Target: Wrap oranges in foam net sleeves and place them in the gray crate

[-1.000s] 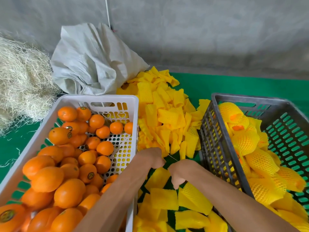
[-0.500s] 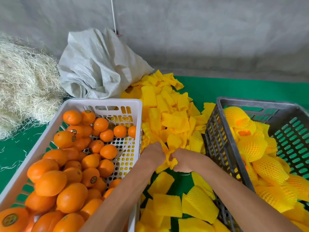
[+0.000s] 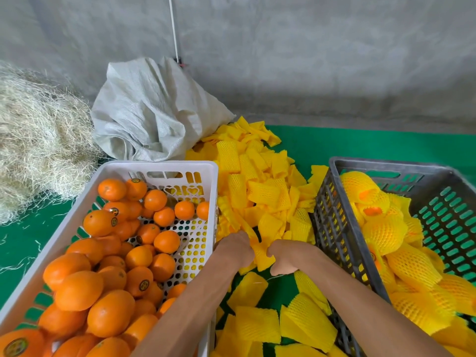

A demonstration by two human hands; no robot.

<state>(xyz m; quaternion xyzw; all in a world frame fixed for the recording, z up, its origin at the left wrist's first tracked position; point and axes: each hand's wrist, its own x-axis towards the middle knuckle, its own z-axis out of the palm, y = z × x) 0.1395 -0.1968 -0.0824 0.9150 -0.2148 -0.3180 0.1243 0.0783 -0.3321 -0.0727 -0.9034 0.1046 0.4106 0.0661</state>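
One yellow foam net sleeve [image 3: 261, 256] is pinched between the left hand [image 3: 235, 249] and right hand [image 3: 284, 258] above the loose sleeve pile [image 3: 260, 191], between white orange crate [image 3: 164, 167] and gray crate [image 3: 332, 222]; judged risk: neighbouring sleeves snagging and lifting too.

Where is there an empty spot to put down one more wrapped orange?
The gray crate has bare floor along its right side and far end, beside the wrapped oranges. Green mat lies bare behind the crate. Between the crates it is crowded: foam sleeves and both hands.
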